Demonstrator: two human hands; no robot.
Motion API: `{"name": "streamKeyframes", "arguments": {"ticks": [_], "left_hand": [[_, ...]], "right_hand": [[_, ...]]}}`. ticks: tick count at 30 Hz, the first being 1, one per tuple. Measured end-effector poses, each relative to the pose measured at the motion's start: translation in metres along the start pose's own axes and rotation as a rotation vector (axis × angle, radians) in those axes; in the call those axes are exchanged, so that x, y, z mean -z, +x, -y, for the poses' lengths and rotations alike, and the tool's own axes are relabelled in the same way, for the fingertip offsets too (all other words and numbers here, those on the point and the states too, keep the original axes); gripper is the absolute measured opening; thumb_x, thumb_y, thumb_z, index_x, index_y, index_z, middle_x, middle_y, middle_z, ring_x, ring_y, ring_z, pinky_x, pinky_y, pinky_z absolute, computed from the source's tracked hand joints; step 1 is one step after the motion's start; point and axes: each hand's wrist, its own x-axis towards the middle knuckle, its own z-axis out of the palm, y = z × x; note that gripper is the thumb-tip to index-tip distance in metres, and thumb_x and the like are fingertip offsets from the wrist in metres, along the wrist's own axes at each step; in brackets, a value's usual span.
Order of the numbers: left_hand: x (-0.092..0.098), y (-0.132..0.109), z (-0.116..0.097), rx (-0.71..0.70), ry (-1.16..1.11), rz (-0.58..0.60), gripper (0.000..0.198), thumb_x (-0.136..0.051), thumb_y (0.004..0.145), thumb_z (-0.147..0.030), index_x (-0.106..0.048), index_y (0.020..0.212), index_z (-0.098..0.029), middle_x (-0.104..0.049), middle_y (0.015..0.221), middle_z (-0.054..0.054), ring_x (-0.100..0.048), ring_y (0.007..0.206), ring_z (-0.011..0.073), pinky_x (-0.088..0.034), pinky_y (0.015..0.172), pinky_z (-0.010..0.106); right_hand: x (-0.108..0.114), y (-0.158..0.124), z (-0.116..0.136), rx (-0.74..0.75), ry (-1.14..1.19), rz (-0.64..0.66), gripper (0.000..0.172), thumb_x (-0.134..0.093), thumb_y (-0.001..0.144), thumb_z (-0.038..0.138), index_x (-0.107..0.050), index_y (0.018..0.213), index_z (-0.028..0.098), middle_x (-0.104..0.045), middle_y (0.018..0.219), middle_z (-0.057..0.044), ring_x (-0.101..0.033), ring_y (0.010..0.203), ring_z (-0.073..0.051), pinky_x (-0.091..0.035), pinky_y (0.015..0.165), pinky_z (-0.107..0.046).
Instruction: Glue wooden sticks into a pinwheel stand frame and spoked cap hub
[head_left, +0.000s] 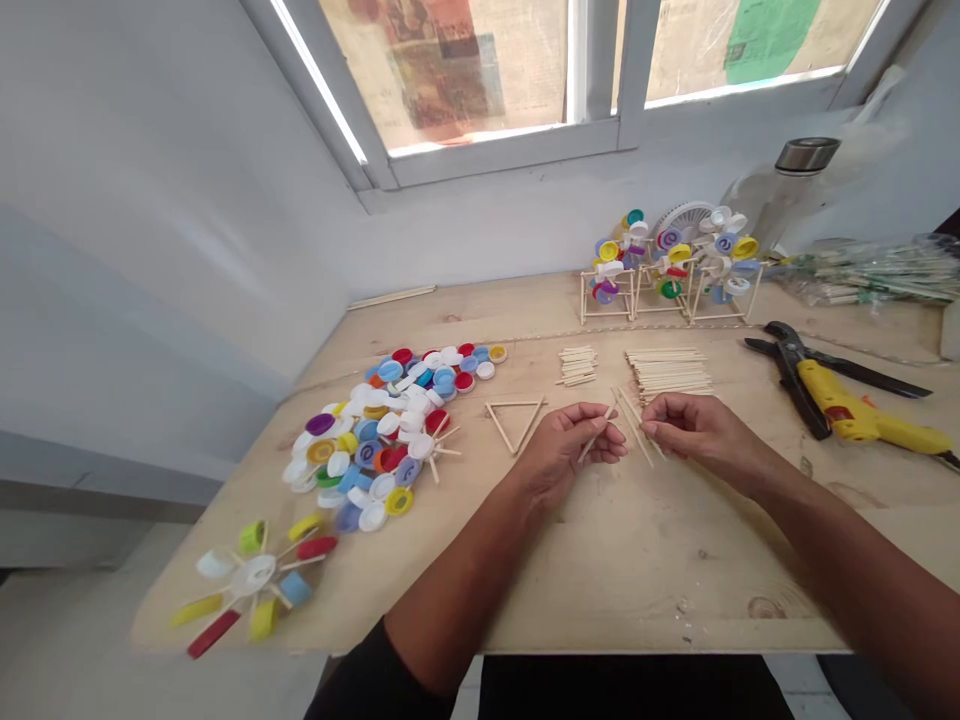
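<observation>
My left hand point(564, 448) is closed in a pinch on a thin wooden stick point(592, 442), held at a slant over the table. Close by, my right hand point(697, 436) pinches wooden sticks point(634, 425), apparently two, which angle toward the left hand. Just left of my left hand lies a triangle of joined sticks point(514, 404). Behind my hands are a small pile of short sticks point(577, 364) and a larger pile of longer ones point(671, 370).
Many coloured bottle caps point(390, 425) spread across the left side. A wheel of sticks and caps point(253, 575) lies at the front left. Several stick-and-cap wheels on frames point(667, 260) stand at the back. A yellow glue gun point(855, 405) and black-handled cutter point(791, 370) are on the right.
</observation>
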Motion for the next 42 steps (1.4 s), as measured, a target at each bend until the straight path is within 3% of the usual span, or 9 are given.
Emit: {"name": "streamKeyframes", "arguments": {"ticks": [15,42], "left_hand": [[-0.0018,-0.0012,0.0007,-0.009,0.012,-0.005,0.032,-0.077,0.064,-0.029,-0.06,0.084,-0.012,-0.067,0.068,0.003,-0.064,0.061,0.0131,-0.047,0.066,0.026],[-0.003,-0.0011,0.0039,0.0,0.019,0.004,0.031,-0.075,0.066,-0.028,-0.057,0.086,-0.013,-0.069,0.071,0.005,-0.066,0.064,0.015,-0.047,0.064,0.025]], "right_hand": [[-0.0049,-0.0001,0.0066,-0.025,0.025,0.002,0.037,-0.063,0.068,0.053,-0.056,0.072,0.017,-0.046,0.053,0.004,-0.039,0.048,-0.008,-0.028,0.046,-0.023],[-0.0054,0.0013,-0.0014,-0.043,0.104,0.045,0.034,-0.065,0.069,0.049,-0.059,0.077,0.016,-0.05,0.057,0.004,-0.042,0.05,-0.008,-0.032,0.049,-0.023]]}}
